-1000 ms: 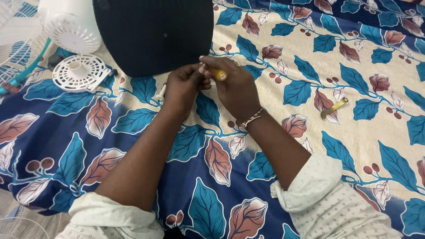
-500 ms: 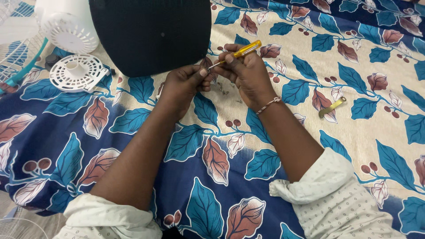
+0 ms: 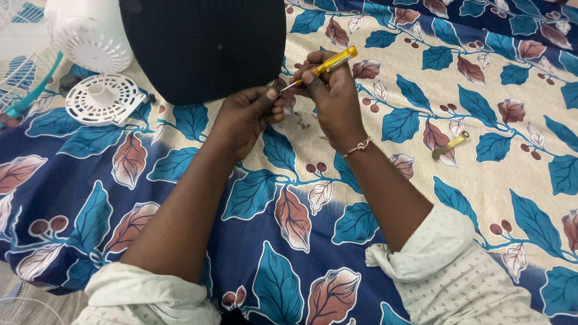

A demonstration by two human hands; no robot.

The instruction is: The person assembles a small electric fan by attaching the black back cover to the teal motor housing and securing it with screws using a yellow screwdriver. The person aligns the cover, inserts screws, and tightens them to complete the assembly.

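Observation:
My right hand [image 3: 331,99] grips a small screwdriver [image 3: 328,62] with a clear yellow handle, its metal tip pointing down-left. The tip meets the fingertips of my left hand [image 3: 247,117], which pinch something small that I cannot make out. Both hands hover over a leaf-patterned bedsheet [image 3: 391,108], just in front of a large black rounded object [image 3: 205,45]. A few small screws [image 3: 301,122] lie on the sheet under my hands.
A round white slotted plastic cover [image 3: 103,99] lies at the left, with a white fan motor housing [image 3: 90,36] and a wire fan grille [image 3: 21,54] behind it. A small brass-coloured metal strip [image 3: 450,146] rests on the sheet to the right.
My right hand turned over and lifted the screwdriver so its yellow handle now points up-right. The tip came to my left fingertips. The screws on the sheet became visible.

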